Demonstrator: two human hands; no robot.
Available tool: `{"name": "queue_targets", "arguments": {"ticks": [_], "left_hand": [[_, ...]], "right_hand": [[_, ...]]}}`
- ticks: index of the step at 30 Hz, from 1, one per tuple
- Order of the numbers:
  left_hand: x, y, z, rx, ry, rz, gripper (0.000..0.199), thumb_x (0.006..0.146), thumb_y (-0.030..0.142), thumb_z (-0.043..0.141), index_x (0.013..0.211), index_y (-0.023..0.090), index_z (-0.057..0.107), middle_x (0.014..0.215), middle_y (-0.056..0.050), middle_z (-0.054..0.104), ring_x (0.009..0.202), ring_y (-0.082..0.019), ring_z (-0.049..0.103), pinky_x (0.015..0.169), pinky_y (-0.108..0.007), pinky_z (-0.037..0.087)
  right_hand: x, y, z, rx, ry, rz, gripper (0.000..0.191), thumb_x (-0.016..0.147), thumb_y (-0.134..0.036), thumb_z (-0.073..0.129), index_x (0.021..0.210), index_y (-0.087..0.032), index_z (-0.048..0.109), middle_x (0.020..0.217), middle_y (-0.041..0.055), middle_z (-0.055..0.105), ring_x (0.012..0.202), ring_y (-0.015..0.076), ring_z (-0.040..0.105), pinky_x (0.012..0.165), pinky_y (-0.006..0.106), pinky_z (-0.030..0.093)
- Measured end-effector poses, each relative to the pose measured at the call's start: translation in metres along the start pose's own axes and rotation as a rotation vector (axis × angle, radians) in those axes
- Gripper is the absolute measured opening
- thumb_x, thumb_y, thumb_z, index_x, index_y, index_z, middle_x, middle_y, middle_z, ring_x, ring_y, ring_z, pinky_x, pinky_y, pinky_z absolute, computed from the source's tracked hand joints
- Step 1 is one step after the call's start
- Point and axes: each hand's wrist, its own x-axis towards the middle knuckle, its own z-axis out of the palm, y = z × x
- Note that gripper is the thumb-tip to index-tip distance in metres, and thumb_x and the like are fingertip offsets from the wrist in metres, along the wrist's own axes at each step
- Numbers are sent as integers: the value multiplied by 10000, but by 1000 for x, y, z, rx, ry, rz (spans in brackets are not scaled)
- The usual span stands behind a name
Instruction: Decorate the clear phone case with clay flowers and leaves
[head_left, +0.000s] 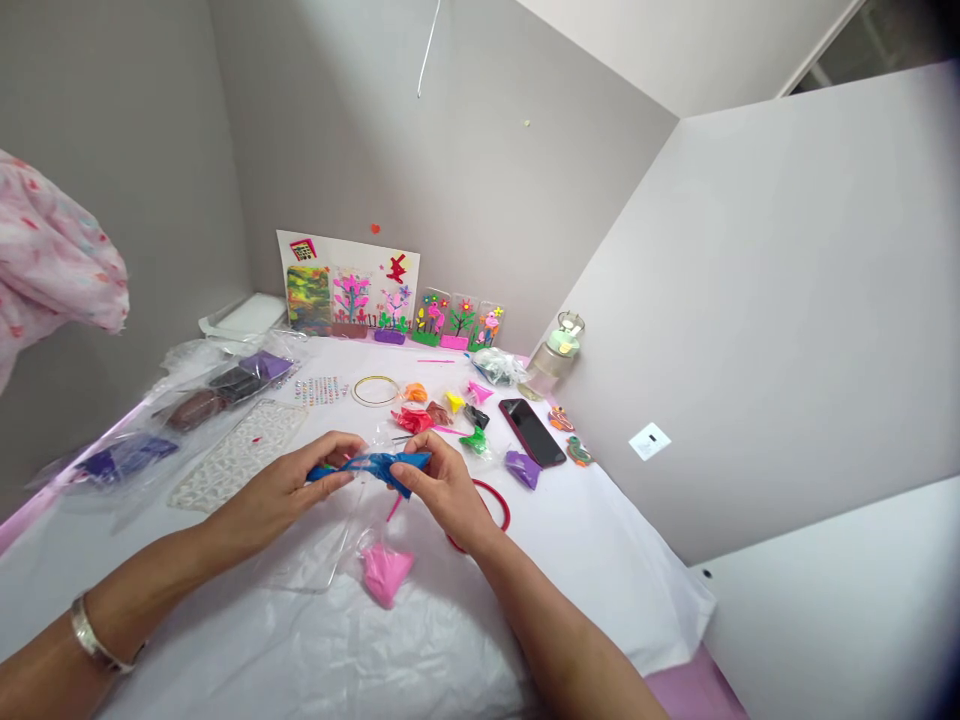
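Observation:
Between my two hands is a plastic bag of blue modelling clay, raised above the white-covered table. My left hand pinches its left end, and my right hand grips the right end with thumb and fingers. Just below lies a pink clay bag on the cloth. A clear plastic sheet rests under and left of my hands. Partly hidden by my right wrist is a red ring. A pink stick shows beneath the blue bag.
Small clay bags in red, green and purple lie beyond my hands. To the right are a phone and a glass jar. Larger bags and a white lattice mat lie left. Decorated panels stand behind.

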Motion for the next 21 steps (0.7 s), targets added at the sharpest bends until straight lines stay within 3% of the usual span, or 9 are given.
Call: {"name": "queue_targets", "arguments": {"ticks": [4,12,15,18,21], "left_hand": [[0,-8,3,35,-32,14,423,1039,612,563,1300,318,721,936,-7,797,784,-245,724,821,-342,574],[2,8,-8,53,-20,29,369,980,607,629,983,279,799,948,-26,811,920,-268,728,807,-312,554],[0,18,-12,-108,12,18,368,957,616,696,877,266,776,778,-9,711,709,-204,619,661,-282,500],[-1,26,-21,-437,78,-62,409,906,656,789,834,257,734,678,13,563,576,-158,452,522,-267,397],[-1,30,-28,-597,174,-93,520,887,737,805,753,252,676,675,6,526,576,-154,414,494,-266,367]], "right_hand": [[-1,-1,1,-80,22,-5,335,888,-493,799,968,-254,580,808,-18,642,738,181,582,684,302,425],[-3,-5,0,-174,-13,-5,326,909,-481,802,951,-254,572,804,-28,649,721,174,588,680,296,445],[-7,-9,1,-179,-175,14,379,893,-523,864,946,-251,605,793,-36,644,708,162,562,660,284,436],[-9,-10,3,-133,-378,47,478,812,-590,941,937,-247,633,779,-49,604,684,144,510,629,270,416],[-8,-7,4,-70,-336,66,504,807,-615,939,951,-252,621,770,-49,610,673,145,522,620,269,418]]}}
